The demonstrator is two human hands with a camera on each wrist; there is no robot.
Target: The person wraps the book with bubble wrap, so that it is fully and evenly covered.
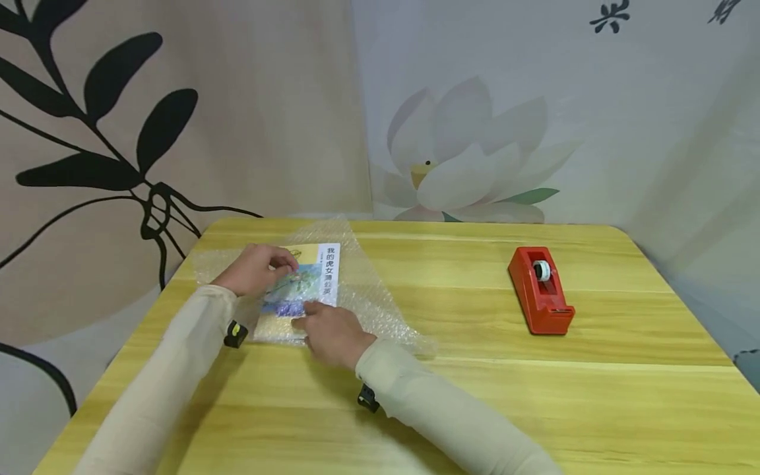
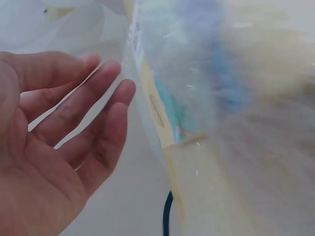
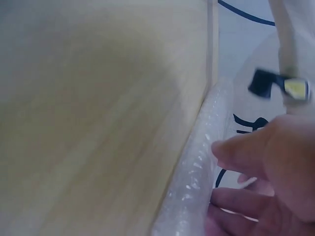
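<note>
A book (image 1: 309, 280) with a white spine and a blue and yellow illustrated cover lies on a sheet of clear bubble wrap (image 1: 380, 310). Part of the wrap lies over the book's near portion. Above the upper left of the cover is my left hand (image 1: 255, 269); the left wrist view shows its fingers (image 2: 101, 142) loosely bent, with nothing between them. My right hand (image 1: 335, 335) touches the wrap along the book's near edge, fingers extended. In the right wrist view, its thumb rests against the bulging bubble wrap (image 3: 192, 172); some fingertips there are hidden.
A red tape dispenser (image 1: 543, 293) with a small roll of tape stands on the right part of the wooden table (image 1: 475, 396). Behind the table's far edge hangs a printed curtain (image 1: 285, 119). Each wrist wears a small black camera strap.
</note>
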